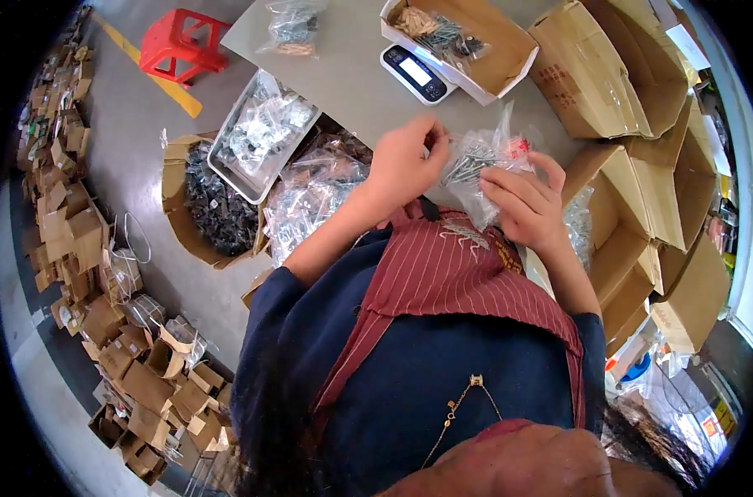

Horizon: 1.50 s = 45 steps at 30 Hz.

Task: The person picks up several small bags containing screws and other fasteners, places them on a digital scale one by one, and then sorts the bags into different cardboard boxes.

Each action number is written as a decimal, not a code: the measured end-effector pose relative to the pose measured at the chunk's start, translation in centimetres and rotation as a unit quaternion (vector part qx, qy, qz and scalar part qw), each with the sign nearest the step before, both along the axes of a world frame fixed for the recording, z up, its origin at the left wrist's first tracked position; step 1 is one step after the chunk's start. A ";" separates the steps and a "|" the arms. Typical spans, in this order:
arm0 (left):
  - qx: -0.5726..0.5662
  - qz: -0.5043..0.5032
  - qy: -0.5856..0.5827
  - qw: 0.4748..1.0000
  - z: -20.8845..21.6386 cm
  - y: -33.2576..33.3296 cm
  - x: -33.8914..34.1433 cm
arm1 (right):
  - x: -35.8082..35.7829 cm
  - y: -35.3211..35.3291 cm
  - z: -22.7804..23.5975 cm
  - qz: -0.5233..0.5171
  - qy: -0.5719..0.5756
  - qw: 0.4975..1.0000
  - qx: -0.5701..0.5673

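A clear plastic bag (481,207) with long silvery screws (474,159) inside lies at the near edge of the grey table. My right hand (527,197) grips it from the right, with fingertips pressed on the plastic and the forefinger raised. A small red-printed patch (518,148) shows on the bag beside that hand. On the bag's left side is my left hand (411,159), its fingers curled and the thumb and forefinger close together. Whatever lies between them is too small or hidden to tell.
A digital scale (416,73) rests beside an open carton (509,70) of screws and tan plugs. Another filled bag (293,29) lies on the table (343,83). Left are a metal tray (254,189), a carton (176,195) of black parts and a red stool (177,45); right, open cardboard boxes (592,74).
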<state>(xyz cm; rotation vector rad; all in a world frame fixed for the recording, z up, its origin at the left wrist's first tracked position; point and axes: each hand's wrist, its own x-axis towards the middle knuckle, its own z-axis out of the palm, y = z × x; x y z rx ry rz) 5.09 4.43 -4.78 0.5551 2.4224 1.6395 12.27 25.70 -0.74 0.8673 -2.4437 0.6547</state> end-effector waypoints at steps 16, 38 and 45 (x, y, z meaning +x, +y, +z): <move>-0.019 -0.039 0.000 0.999 3.0 0.3 0.6 | 0.6 2.0 -0.3 0.051 -0.145 0.974 -0.167; 0.111 0.010 -0.169 0.979 4.8 1.6 2.1 | 0.4 1.3 -0.1 0.057 -0.157 0.964 -0.208; 0.027 0.029 0.008 0.999 3.4 1.5 2.1 | 1.4 1.7 0.1 -0.031 -0.246 0.942 -0.229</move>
